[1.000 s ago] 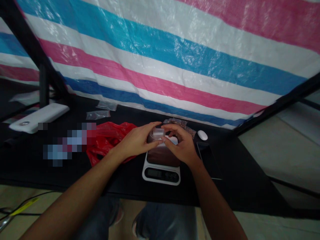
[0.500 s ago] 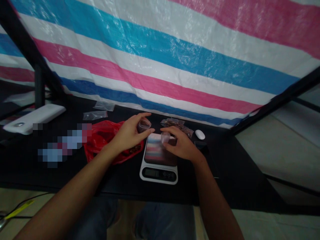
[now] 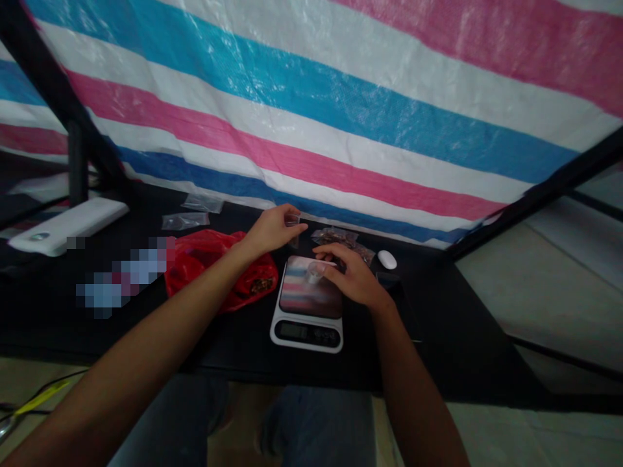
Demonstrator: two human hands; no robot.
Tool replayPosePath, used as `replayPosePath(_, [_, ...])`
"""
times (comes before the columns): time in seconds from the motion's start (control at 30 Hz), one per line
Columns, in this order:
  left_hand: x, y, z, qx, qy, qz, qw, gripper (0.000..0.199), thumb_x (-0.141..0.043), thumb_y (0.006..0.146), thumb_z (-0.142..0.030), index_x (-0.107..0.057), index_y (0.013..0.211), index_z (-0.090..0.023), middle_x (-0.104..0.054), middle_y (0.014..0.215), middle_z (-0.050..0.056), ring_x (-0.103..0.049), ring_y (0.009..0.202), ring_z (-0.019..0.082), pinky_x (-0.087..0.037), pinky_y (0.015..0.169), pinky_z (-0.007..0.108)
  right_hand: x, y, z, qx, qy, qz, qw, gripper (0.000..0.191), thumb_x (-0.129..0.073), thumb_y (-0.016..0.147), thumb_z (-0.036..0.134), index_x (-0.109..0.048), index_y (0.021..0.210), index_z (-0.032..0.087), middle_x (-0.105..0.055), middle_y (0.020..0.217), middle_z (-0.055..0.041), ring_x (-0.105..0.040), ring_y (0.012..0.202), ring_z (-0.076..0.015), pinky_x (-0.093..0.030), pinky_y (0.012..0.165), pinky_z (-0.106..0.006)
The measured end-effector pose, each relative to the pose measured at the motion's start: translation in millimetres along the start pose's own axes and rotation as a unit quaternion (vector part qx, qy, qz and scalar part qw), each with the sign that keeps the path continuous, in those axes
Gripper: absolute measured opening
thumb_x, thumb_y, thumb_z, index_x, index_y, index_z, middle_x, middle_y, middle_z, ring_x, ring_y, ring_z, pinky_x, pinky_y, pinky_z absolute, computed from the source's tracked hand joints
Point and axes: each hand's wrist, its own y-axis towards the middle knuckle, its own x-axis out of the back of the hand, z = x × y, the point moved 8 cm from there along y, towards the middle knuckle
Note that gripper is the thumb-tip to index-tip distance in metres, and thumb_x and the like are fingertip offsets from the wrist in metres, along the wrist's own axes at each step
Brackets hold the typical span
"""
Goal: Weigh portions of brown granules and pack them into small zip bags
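My left hand (image 3: 276, 229) is closed round a clear plastic container (image 3: 293, 224), partly hidden by the fingers, beyond the kitchen scale. A small clear cup (image 3: 313, 274) stands on the reflective plate of the white kitchen scale (image 3: 306, 343). Over the plate's right side, my right hand (image 3: 351, 277) has its thumb and forefinger apart. The thumb tip is at the cup's rim; whether it touches is unclear. Left of the scale lies an open red plastic bag (image 3: 195, 254) with small brown pieces (image 3: 263, 285) inside, partly covered by my left forearm.
Clear bags of brown pieces (image 3: 335, 235) lie behind the scale, near a white oval object (image 3: 387, 259). Flat clear bags (image 3: 185, 221) and a long white device (image 3: 73, 226) are on the left of the black table (image 3: 233, 360). A striped sheet (image 3: 311, 143) hangs behind.
My left hand has moved away from me and slightly right with the clear container. The small cup has come down towards the scale plate, and my right hand's thumb and forefinger no longer enclose it.
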Motion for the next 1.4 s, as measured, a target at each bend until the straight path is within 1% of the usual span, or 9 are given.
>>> replayPosePath(0.27, [-9.9,-2,2,-0.066,0.038,0.028,0.997,0.039,-0.079,0.078,-0.036,-0.067,0.109,-0.015,-0.074,0.103,0.008,-0.07,0.092,0.023,-0.056,0.089,0.037,2,2,1,0.012,-0.004,-0.021,1.0,0.024,-0.069,0.093,0.032,-0.074,0.113,0.02,-0.075,0.103,-0.0071,-0.069,0.094,-0.0214,-0.055,0.089,-0.038])
replayPosePath(0.5, [-6.9,-10,15,-0.058,0.177,0.075,0.98,0.053,-0.076,0.082,-0.04,-0.067,0.126,-0.012,-0.072,0.128,0.019,-0.069,0.116,0.033,-0.053,0.104,0.043,-2,2,-3,0.001,-0.002,-0.007,1.0,0.025,-0.069,0.092,0.031,-0.074,0.114,0.019,-0.076,0.107,-0.0081,-0.07,0.095,-0.0209,-0.055,0.089,-0.037])
replayPosePath(0.63, [-3.6,-21,1,-0.071,0.226,0.126,0.963,0.064,-0.074,0.084,-0.048,-0.064,0.135,-0.011,-0.069,0.134,0.021,-0.066,0.124,0.036,-0.05,0.11,0.046,-4,1,-5,-0.016,0.01,-0.004,1.0,0.026,-0.07,0.092,0.032,-0.075,0.113,0.018,-0.076,0.106,-0.0089,-0.07,0.094,-0.0209,-0.056,0.085,-0.034])
replayPosePath(0.8, [42.4,-45,-46,-0.142,0.268,0.111,0.946,0.073,-0.049,0.096,-0.057,-0.052,0.152,-0.009,-0.054,0.155,0.02,-0.046,0.148,0.035,-0.032,0.126,0.048,-1,1,-5,-0.012,0.015,-0.011,1.0,0.025,-0.069,0.091,0.029,-0.075,0.113,0.017,-0.076,0.106,-0.0093,-0.07,0.094,-0.0208,-0.055,0.085,-0.035])
replayPosePath(0.87, [53.9,-54,-40,-0.111,0.315,0.202,0.921,0.075,-0.053,0.092,-0.055,-0.049,0.156,-0.016,-0.051,0.16,0.014,-0.045,0.149,0.035,-0.032,0.125,0.047,-1,1,-5,-0.008,0.012,-0.009,1.0,0.025,-0.067,0.092,0.028,-0.075,0.113,0.017,-0.076,0.106,-0.0095,-0.07,0.094,-0.0206,-0.055,0.085,-0.035])
replayPosePath(0.97, [73.8,-63,-8,0.004,0.372,0.29,0.882,0.082,-0.069,0.08,-0.048,-0.052,0.155,-0.019,-0.06,0.152,0.015,-0.061,0.133,0.036,-0.048,0.111,0.042,-1,1,-6,-0.008,0.014,-0.009,1.0,0.025,-0.067,0.092,0.029,-0.075,0.112,0.016,-0.077,0.106,-0.01,-0.07,0.093,-0.0209,-0.055,0.084,-0.034])
replayPosePath(1.1, [82.1,-66,17,0.052,0.361,0.327,0.872,0.041,-0.058,0.089,-0.031,-0.074,0.126,-0.021,-0.079,0.116,0.009,-0.072,0.098,0.026,-0.053,0.087,0.033,-1,2,-5,-0.004,0.011,-0.011,1.0,0.024,-0.069,0.091,0.029,-0.075,0.111,0.017,-0.077,0.102,-0.0092,-0.07,0.09,-0.0209,-0.055,0.082,-0.034])
replayPosePath(1.23, [86.4,-54,8,0.02,0.343,0.288,0.894,0.039,-0.047,0.098,-0.041,-0.078,0.102,-0.018,-0.08,0.098,0.009,-0.071,0.084,0.022,-0.049,0.075,0.029,-2,1,-5,-0.01,0.007,-0.01,1.0,0.023,-0.069,0.091,0.029,-0.076,0.11,0.017,-0.077,0.103,-0.0087,-0.071,0.09,-0.0205,-0.056,0.08,-0.032])
replayPosePath(1.4, [91.8,-37,7,0.013,0.351,0.237,0.906,0.054,-0.036,0.102,-0.051,-0.077,0.098,-0.016,-0.08,0.102,0.012,-0.071,0.09,0.026,-0.049,0.081,0.031,-5,1,-6,-0.018,-0.001,-0.002,1.0,0.025,-0.068,0.092,0.032,-0.076,0.11,0.016,-0.078,0.106,-0.0101,-0.071,0.09,-0.0205,-0.056,0.08,-0.033])
